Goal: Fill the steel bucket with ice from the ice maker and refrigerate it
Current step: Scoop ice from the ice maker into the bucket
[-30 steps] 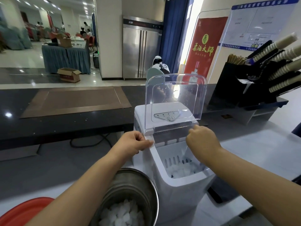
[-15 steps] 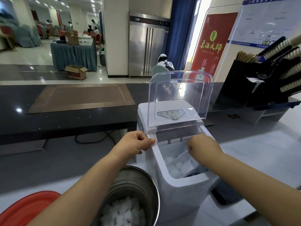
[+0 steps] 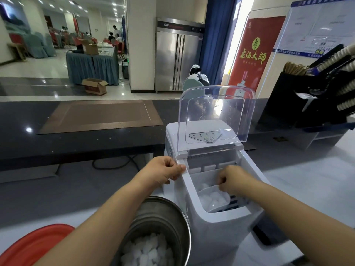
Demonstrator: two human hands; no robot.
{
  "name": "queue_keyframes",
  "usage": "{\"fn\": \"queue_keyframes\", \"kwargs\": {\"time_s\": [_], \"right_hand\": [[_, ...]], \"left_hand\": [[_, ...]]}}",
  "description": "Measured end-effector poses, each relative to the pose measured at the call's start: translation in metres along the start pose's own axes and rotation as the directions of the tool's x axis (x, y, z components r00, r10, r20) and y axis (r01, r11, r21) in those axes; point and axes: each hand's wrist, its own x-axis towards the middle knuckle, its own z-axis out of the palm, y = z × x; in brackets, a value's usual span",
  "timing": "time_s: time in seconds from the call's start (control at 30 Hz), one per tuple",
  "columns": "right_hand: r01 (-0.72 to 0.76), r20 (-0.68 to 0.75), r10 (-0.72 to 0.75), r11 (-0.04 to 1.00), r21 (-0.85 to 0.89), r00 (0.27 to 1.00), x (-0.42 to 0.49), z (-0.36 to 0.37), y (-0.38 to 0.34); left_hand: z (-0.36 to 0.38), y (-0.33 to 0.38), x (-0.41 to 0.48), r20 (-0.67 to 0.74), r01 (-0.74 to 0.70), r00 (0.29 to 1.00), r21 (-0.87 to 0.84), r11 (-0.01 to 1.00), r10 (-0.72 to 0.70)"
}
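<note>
The bucket [image 3: 163,214] stands on the counter [image 3: 307,189] just left of the ice maker [image 3: 221,237], touching or nearly touching its side, directly under the left forearm. It holds ice [image 3: 148,250]; how high the fill reaches cannot be judged, as the lower part is out of frame.

Current step, as judged: lift one scoop load out of the bin and carry it to the bucket.

- Right hand [image 3: 236,179]: fingers are curled around the rear of the scoop [image 3: 213,198]. The handle itself is hidden under the hand. The scoop sits inside the bin, loaded with cubes.
- Left hand [image 3: 163,171]: thumb and curled fingers grip the left rim of the ice maker and steady it.
- Lid [image 3: 215,116]: clear, standing upright behind the bin.

Procedure:
1. Raise the scoop level. Do not tip it until it has cleared the bin's left wall.
2. Hold the body steady with the left hand during the lift.
3. Travel left in a low arc over the rim. The path is short.
4. Tilt only above the bucket mouth, away from the left forearm.

Caution: an overfilled scoop is likely to shed cubes onto the counter.

A steel fridge [image 3: 178,56] stands well behind the counter. A red tray [image 3: 34,244] lies left of the bucket.
</note>
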Motion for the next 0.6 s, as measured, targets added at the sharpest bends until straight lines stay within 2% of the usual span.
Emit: {"fn": "queue_keyframes", "kwargs": {"time_s": [0.23,0.6], "right_hand": [[0.013,-0.019,-0.012,0.998,0.064,1.000,0.000,-0.008,0.005],[-0.006,-0.046,0.019,0.963,0.270,0.999,-0.003,-0.014,0.008]], "left_hand": [[0.000,0.002,-0.002,0.006,0.008,1.000,0.018,1.000,-0.008],[0.001,-0.002,-0.001,0.014,0.021,1.000,0.013,1.000,-0.021]]}}
